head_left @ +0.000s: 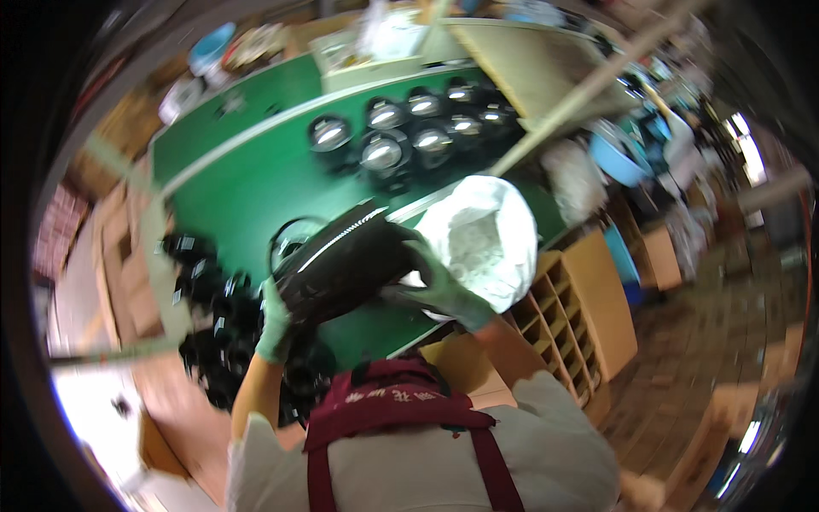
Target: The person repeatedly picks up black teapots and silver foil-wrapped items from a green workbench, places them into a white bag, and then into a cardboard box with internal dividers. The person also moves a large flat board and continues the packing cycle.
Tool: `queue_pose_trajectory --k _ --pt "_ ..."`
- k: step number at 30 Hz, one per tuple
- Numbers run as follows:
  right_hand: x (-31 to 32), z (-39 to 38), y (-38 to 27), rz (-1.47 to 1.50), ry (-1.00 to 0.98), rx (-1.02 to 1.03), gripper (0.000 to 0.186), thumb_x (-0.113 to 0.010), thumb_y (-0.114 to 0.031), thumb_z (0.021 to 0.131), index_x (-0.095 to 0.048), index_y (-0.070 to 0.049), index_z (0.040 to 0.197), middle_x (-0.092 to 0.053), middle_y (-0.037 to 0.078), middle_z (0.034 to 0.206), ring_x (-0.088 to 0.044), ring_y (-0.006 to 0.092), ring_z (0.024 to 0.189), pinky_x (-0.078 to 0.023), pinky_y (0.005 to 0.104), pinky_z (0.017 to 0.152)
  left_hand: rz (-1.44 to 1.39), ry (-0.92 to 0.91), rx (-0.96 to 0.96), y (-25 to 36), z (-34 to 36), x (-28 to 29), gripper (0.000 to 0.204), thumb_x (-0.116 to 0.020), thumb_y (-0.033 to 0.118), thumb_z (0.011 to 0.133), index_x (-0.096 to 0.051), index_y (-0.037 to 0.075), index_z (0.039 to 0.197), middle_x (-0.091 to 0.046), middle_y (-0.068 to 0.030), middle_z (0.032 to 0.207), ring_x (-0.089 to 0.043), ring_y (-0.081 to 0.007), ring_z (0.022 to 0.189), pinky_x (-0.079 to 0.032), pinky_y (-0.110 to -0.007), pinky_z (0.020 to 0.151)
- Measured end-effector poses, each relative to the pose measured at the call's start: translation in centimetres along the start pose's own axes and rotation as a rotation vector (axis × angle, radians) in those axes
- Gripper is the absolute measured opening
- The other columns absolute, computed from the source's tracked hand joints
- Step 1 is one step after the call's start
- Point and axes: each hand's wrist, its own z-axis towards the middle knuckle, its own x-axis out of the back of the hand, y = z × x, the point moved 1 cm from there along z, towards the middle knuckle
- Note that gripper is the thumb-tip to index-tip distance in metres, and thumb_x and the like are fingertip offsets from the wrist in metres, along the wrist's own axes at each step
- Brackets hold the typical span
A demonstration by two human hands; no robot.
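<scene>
Both my hands wear pale green gloves and hold a large black glossy thing with a rounded body (341, 273), tilted above a green table; its exact kind is blurred. My left hand (275, 320) grips its left end, and my right hand (445, 290) wraps round its right end. A clear, dark-rimmed round part (294, 239) shows just behind its left end. Close to my right hand lies an open white plastic bag (508, 213) with pale contents. Several black pieces (222, 316) are clustered beside my left arm.
Several black round objects with shiny tops (384, 154) stand at the back of the green table (230, 192). A divided cardboard box (546, 341) sits at the right by my forearm. Farther right are a light blue basin (618, 154) and a slanting pale post (589, 90).
</scene>
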Motion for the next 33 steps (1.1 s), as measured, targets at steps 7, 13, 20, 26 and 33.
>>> queue_pose_trajectory --k 7,13,20,26,33 --pt "3.1 13.0 8.0 -1.062 0.149 0.335 0.052 -0.082 -0.027 0.066 -0.063 -0.009 0.110 -0.040 0.019 0.140 -0.038 0.0387 0.128 -0.031 0.0495 0.107 1.208 0.109 -0.361 -6.9 5.0 4.6 0.054 -0.073 0.022 0.078 -0.055 0.006 0.126 -0.051 -0.0186 0.132 -0.052 -0.0373 0.117 -0.040 -0.047 0.099" --pt "2.9 19.0 25.3 -1.720 0.055 0.110 0.041 -0.056 -0.023 0.086 -0.056 -0.013 0.126 -0.038 0.019 0.143 -0.035 0.0433 0.131 -0.034 0.0553 0.104 1.432 -0.015 -0.387 -7.1 4.8 2.4 0.053 -0.082 0.018 0.062 -0.063 0.015 0.111 -0.045 -0.0170 0.135 -0.042 -0.0372 0.124 -0.030 -0.052 0.105" --pt "-0.2 17.0 20.8 -1.366 -0.014 0.213 0.064 -0.071 -0.025 0.076 -0.047 -0.005 0.133 -0.038 0.022 0.141 -0.037 0.0420 0.129 -0.032 0.0507 0.106 1.501 -0.246 -0.418 -5.6 1.7 3.4 0.040 -0.080 0.016 0.061 -0.065 0.013 0.098 -0.051 -0.0119 0.124 -0.041 -0.0390 0.122 -0.031 -0.055 0.105" --pt "7.6 -2.6 10.4 -1.015 0.525 0.201 0.036 -0.068 -0.010 0.081 -0.060 -0.007 0.116 -0.053 0.015 0.130 -0.052 0.0333 0.118 -0.043 0.0419 0.097 1.358 -0.204 -0.407 -1.9 2.8 -1.1 0.029 -0.070 0.013 0.069 -0.064 0.012 0.098 -0.059 -0.0099 0.102 -0.053 -0.0319 0.105 -0.036 -0.047 0.096" --pt "16.0 -41.3 7.1 -1.184 1.670 -0.367 0.044 -0.070 -0.007 0.076 -0.057 -0.002 0.118 -0.061 0.018 0.115 -0.058 0.0330 0.108 -0.046 0.0395 0.093 1.128 -0.454 -0.754 -1.5 6.2 -15.5 0.030 -0.069 0.013 0.075 -0.064 0.010 0.104 -0.060 -0.0111 0.109 -0.055 -0.0319 0.103 -0.040 -0.043 0.090"
